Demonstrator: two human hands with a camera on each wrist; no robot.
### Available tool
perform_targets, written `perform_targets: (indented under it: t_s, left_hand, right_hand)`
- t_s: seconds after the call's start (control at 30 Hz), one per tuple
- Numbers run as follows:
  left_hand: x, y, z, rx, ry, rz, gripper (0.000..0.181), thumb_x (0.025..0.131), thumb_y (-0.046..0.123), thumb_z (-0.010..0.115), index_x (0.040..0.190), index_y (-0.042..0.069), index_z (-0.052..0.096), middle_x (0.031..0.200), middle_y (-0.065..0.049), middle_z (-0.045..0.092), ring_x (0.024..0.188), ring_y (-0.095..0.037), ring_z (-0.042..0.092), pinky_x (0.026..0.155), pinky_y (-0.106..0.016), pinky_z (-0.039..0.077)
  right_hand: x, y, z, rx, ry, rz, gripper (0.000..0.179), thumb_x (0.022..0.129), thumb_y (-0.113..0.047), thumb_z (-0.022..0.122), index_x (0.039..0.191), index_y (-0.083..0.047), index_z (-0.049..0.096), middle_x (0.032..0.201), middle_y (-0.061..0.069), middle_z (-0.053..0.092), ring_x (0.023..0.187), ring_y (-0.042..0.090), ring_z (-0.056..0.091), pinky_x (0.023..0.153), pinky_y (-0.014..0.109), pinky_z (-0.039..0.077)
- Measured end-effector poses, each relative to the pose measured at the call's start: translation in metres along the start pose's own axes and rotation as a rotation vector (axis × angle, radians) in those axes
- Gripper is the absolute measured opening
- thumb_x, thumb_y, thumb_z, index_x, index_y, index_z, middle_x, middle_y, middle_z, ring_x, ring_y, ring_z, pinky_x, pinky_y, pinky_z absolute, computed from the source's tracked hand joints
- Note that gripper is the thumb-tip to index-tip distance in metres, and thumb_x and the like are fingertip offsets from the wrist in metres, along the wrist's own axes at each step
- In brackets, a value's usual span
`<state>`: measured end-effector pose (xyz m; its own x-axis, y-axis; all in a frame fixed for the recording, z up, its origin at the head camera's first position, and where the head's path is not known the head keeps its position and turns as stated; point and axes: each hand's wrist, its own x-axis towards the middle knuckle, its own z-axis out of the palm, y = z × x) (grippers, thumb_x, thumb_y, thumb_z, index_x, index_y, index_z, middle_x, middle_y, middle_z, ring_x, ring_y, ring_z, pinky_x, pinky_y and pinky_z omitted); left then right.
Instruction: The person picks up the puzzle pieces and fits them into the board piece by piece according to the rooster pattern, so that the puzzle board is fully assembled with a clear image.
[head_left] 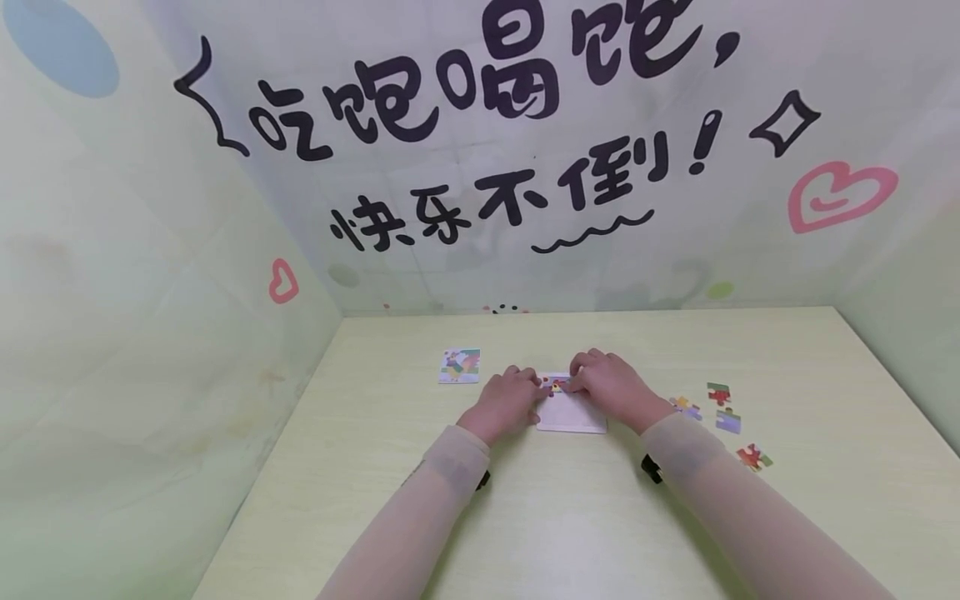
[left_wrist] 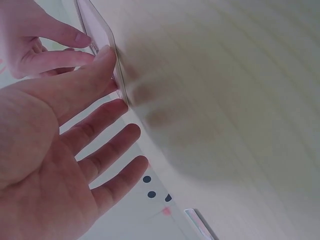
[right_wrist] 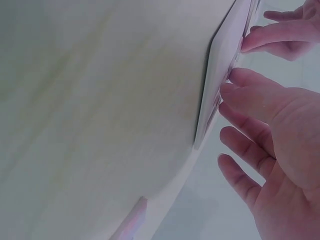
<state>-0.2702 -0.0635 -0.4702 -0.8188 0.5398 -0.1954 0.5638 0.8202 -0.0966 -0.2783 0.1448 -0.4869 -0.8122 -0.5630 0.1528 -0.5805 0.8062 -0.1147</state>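
Observation:
A white puzzle tray (head_left: 572,414) lies flat between the two hands, with a strip of colourful puzzle pieces (head_left: 557,385) along its far side. The left hand (head_left: 507,402) is at the tray's left edge. Its straight index finger touches the pieces, and its other fingers extend loosely in the left wrist view. From the right, the right hand (head_left: 611,385) reaches over the tray's far right corner. Its thumb and index finger pinch at a piece there, largely hidden by the fingertips. The right hand's remaining fingers are slightly bent in the right wrist view.
Several loose puzzle pieces (head_left: 727,419) lie scattered to the right, some close to the right forearm. A square picture card (head_left: 459,366) lies at the back left. Printed cloth walls (head_left: 465,275) enclose the light wooden table (head_left: 555,517) at the back and sides.

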Motion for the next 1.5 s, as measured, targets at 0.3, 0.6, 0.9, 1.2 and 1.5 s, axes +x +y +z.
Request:
perform_targets:
  t_s: [0.3, 0.6, 0.9, 1.2, 1.5]
  left_hand:
    - [0.001, -0.001, 0.002, -0.022, 0.006, -0.005, 0.055, 0.094, 0.039, 0.076, 0.146, 0.031, 0.061, 0.142, 0.003, 0.06, 0.119, -0.02, 0.054, 0.091, -0.038, 0.055]
    - [0.002, -0.002, 0.004, -0.038, 0.003, -0.007, 0.057, 0.094, 0.04, 0.074, 0.148, 0.032, 0.058, 0.142, 0.003, 0.06, 0.117, -0.02, 0.054, 0.09, -0.038, 0.054]
    - [0.002, -0.001, 0.001, -0.02, -0.007, -0.01, 0.056, 0.093, 0.041, 0.074, 0.147, 0.033, 0.059, 0.139, 0.003, 0.06, 0.113, -0.019, 0.053, 0.088, -0.037, 0.054]
    - [0.002, 0.002, 0.0, -0.004, -0.017, -0.028, 0.059, 0.093, 0.042, 0.074, 0.149, 0.032, 0.057, 0.142, 0.004, 0.059, 0.116, -0.019, 0.051, 0.092, -0.037, 0.053]
    - [0.002, 0.003, 0.0, -0.003, -0.024, -0.02, 0.059, 0.094, 0.041, 0.074, 0.149, 0.032, 0.057, 0.142, 0.004, 0.058, 0.115, -0.019, 0.05, 0.089, -0.037, 0.053]
  right_hand:
    - [-0.001, 0.002, 0.0, -0.002, -0.012, 0.013, 0.022, 0.095, -0.014, 0.074, 0.114, -0.022, 0.082, 0.111, 0.008, 0.07, 0.101, 0.029, 0.061, 0.087, 0.048, 0.055]
    - [-0.002, 0.002, 0.002, 0.012, 0.0, 0.006, 0.022, 0.093, -0.015, 0.076, 0.114, -0.021, 0.082, 0.111, 0.008, 0.07, 0.103, 0.03, 0.062, 0.085, 0.049, 0.055]
    - [-0.004, 0.005, 0.001, 0.029, -0.002, 0.0, 0.026, 0.091, -0.016, 0.079, 0.117, -0.018, 0.081, 0.115, 0.01, 0.07, 0.106, 0.032, 0.062, 0.088, 0.049, 0.055]
    - [-0.015, 0.01, -0.02, 0.145, 0.087, 0.125, 0.025, 0.09, -0.011, 0.079, 0.114, -0.009, 0.08, 0.115, 0.01, 0.071, 0.107, 0.033, 0.064, 0.092, 0.051, 0.056]
    - [-0.035, 0.024, -0.03, 0.122, 0.098, 0.174, 0.022, 0.092, -0.014, 0.078, 0.114, -0.01, 0.08, 0.118, 0.012, 0.071, 0.112, 0.036, 0.063, 0.096, 0.055, 0.054]
